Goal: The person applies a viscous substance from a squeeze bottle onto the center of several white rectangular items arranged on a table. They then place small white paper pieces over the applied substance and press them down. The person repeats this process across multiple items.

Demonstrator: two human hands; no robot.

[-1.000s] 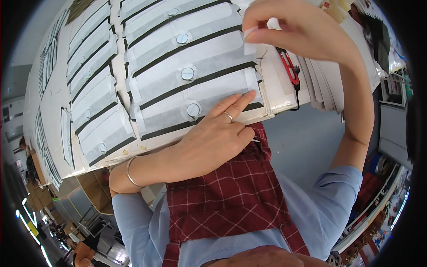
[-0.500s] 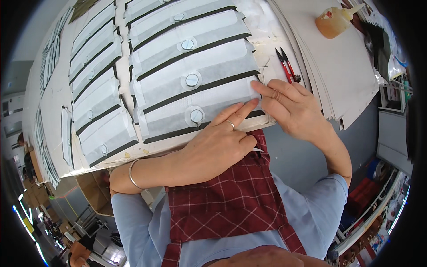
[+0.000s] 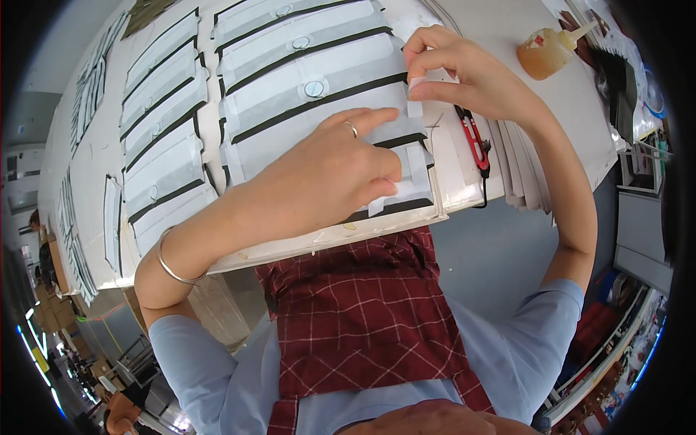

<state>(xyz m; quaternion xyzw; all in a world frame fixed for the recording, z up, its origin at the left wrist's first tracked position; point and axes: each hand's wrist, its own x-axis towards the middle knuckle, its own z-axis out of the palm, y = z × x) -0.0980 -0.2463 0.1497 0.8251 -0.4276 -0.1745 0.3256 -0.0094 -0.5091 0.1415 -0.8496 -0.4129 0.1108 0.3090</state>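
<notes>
My right hand (image 3: 467, 76) pinches a short white strip (image 3: 415, 107) between thumb and fingers, at the right end of a white panel (image 3: 348, 94) with a black edge. Nearer to me, my left hand (image 3: 341, 167) reaches over the overlapping panels. Its thumb and a curled finger close on another small white strip (image 3: 376, 206), while the index finger points right. A translucent strip (image 3: 415, 167) lies on the right end of the nearest panel. Round clear patches with a pale blue disc (image 3: 314, 89) sit along the middle of the column; my left arm covers the nearest ones.
Red-handled thread snips (image 3: 475, 141) lie right of the panels. Beyond stands a bottle of amber liquid (image 3: 545, 53) with a spout, on large pale sheets (image 3: 500, 36). A second panel column (image 3: 163, 159) is on the left. The table's front edge (image 3: 319, 241) runs before my apron.
My right hand has moved away from me, up the column's right end, and now pinches a strip. My left hand has shifted left and closed on a small strip.
</notes>
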